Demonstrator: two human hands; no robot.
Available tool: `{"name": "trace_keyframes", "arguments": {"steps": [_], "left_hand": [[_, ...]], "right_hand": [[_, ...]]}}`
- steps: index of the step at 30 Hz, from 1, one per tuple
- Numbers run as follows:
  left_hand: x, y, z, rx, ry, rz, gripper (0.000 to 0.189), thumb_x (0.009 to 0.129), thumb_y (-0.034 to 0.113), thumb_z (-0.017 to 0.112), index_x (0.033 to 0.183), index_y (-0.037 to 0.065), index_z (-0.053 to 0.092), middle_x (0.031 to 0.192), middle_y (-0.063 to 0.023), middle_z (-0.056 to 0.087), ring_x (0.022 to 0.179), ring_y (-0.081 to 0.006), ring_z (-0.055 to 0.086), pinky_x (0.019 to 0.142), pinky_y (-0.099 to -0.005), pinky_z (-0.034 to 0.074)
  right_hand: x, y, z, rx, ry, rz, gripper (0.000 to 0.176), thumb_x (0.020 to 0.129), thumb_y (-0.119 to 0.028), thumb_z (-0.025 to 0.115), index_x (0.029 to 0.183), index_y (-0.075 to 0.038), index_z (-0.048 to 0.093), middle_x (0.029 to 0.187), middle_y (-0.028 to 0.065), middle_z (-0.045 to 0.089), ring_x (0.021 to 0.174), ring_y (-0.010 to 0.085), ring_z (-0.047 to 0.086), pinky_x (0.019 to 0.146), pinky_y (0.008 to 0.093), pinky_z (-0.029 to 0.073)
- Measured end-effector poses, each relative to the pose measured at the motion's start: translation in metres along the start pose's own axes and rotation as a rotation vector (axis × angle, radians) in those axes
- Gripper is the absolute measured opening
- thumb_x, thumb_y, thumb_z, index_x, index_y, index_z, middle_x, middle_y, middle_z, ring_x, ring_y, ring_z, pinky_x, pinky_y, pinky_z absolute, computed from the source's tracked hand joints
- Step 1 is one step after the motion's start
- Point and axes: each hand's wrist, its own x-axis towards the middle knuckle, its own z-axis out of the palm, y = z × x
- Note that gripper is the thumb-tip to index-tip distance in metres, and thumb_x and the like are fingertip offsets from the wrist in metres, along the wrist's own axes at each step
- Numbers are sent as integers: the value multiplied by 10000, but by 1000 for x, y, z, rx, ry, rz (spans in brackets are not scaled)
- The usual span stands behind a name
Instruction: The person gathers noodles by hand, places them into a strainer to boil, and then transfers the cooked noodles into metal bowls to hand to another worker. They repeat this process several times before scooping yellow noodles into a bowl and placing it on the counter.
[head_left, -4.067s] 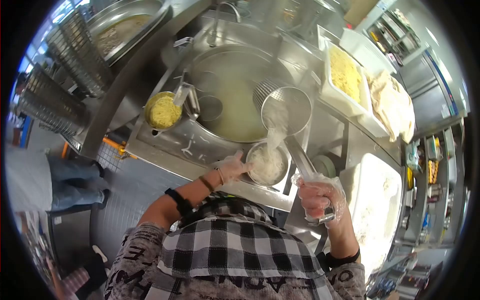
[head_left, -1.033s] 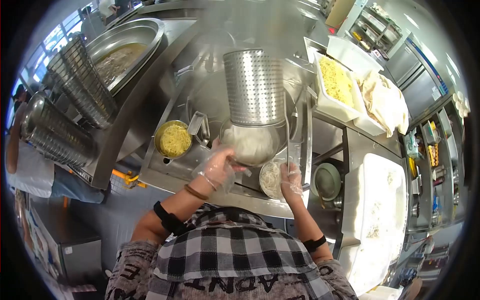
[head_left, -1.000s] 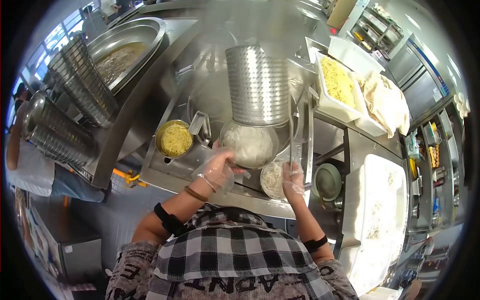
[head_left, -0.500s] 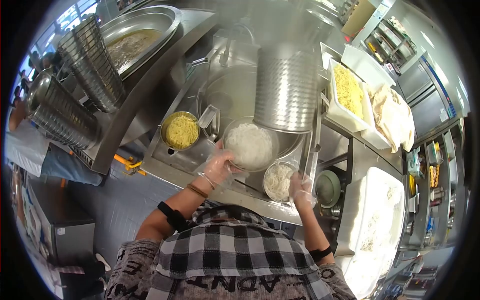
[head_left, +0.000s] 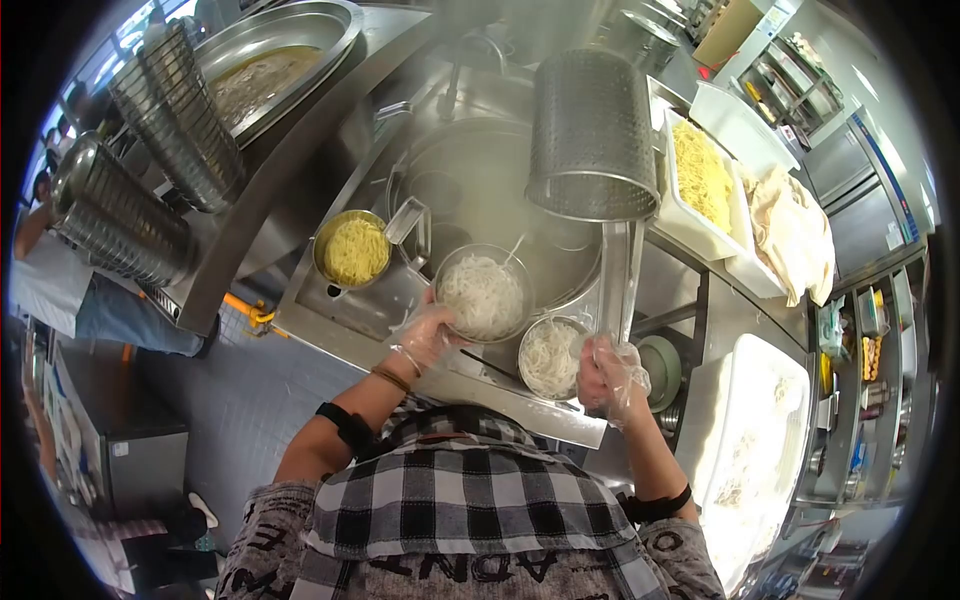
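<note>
noodle station: bowl in the left grip, strainer in the right.
left grip (head_left: 425, 335), gloved, is closed on the rim of the steel bowl (head_left: 485, 295) of white noodles, held just over the near edge of the cooking pot (head_left: 470, 185). right grip (head_left: 610, 372), gloved, is wrapped tight round the long handle (head_left: 620, 265) of the perforated strainer (head_left: 592, 135), raised above the pot. a second bowl (head_left: 550, 355) of noodles sits on the desk (head_left: 345, 310) between the hands.

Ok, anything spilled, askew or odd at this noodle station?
Nothing spilled that I can see. The strainer in the right hand is tipped mouth-down above the pot, and one noodle strand pokes over the rim of the bowl in the left hand.
</note>
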Motion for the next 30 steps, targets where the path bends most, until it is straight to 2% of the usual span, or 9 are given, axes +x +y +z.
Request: {"name": "trace_keyframes", "arguments": {"steps": [6,9,11,12,13,18,23,27,30], "left_hand": [[1,0,17,10,61,-62,705,666,29,511,1273,166,180,1139,-144,426,893,-321,541,566,-434,541],[1,5,17,3,43,33,689,665,24,516,1255,171,192,1112,-135,441,857,-303,554,557,-410,541],[-7,17,24,68,64,-11,659,671,26,516,1236,171,208,1087,-130,450,830,-288,559,559,-397,538],[-5,16,19,82,30,24,637,675,39,514,1226,167,221,1075,-127,453,818,-285,560,548,-395,534],[-9,16,15,91,29,17,637,675,39,514,1226,167,221,1075,-127,453,818,-285,560,548,-395,534],[-50,10,-21,51,93,89,620,652,28,499,1219,115,264,1063,-108,470,915,-247,520,702,-369,494],[-96,-5,-39,109,196,172,614,621,-7,486,1208,42,315,1080,-98,473,972,-212,491,821,-301,425],[-123,-10,-36,21,220,156,681,594,-51,460,1247,43,293,1133,-101,455,1019,-233,469,856,-325,409],[-140,-11,-30,-103,327,99,704,571,-80,450,1248,35,296,1185,-112,421,1083,-249,432,906,-333,381]], "right_hand": [[18,22,-17,174,-14,-71,248,842,-314,476,817,-74,420,511,-15,322,392,111,323,361,252,268],[24,45,-35,316,360,-96,235,841,-302,471,850,-68,449,521,-9,354,408,118,359,375,254,294],[24,42,-54,730,-466,145,208,847,-265,496,935,-77,485,588,-10,424,444,93,386,372,212,286],[6,4,-27,86,-87,145,204,850,-246,473,932,-60,477,544,-14,386,401,98,356,353,219,279],[4,-18,-15,-219,-78,19,204,830,-208,475,914,-22,483,524,-4,402,382,102,380,342,227,300],[45,-48,-65,-363,-290,194,211,749,-145,548,857,31,504,554,47,488,430,118,480,369,236,387],[87,-79,-74,-518,-236,-59,123,712,-105,555,769,0,529,694,99,540,571,138,544,479,262,455],[120,-110,-64,-435,-114,86,79,708,-91,549,711,-12,545,745,92,537,607,166,547,554,283,477],[152,-87,-75,-1165,86,-82,85,713,-93,541,747,-21,570,747,86,548,641,210,564,591,305,481]]}}
